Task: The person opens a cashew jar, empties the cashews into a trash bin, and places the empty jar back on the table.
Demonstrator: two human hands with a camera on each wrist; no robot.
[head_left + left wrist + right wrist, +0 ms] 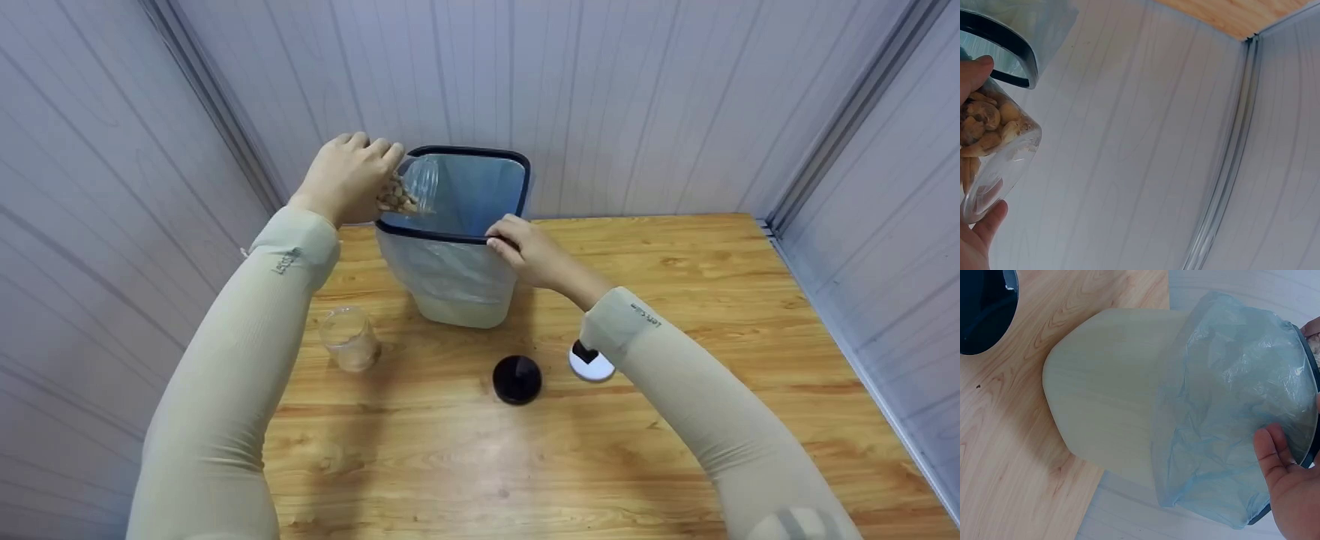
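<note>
**Jar of nuts tipped over the bin**

We see the wooden worktop (pixel 675 300) carrying a pale waste bin (pixel 457 289) lined with a blue bag (pixel 469 191), tilted toward the person. Our right hand (pixel 529 251) grips its dark near rim. Our left hand (pixel 349 176) is curled round a clear jar of nuts (pixel 409 191), tipped at the bin's left rim. A second clear jar (pixel 350 339), a black lid (pixel 517 379) and a white lid (pixel 591 364) rest nearer us.
</note>
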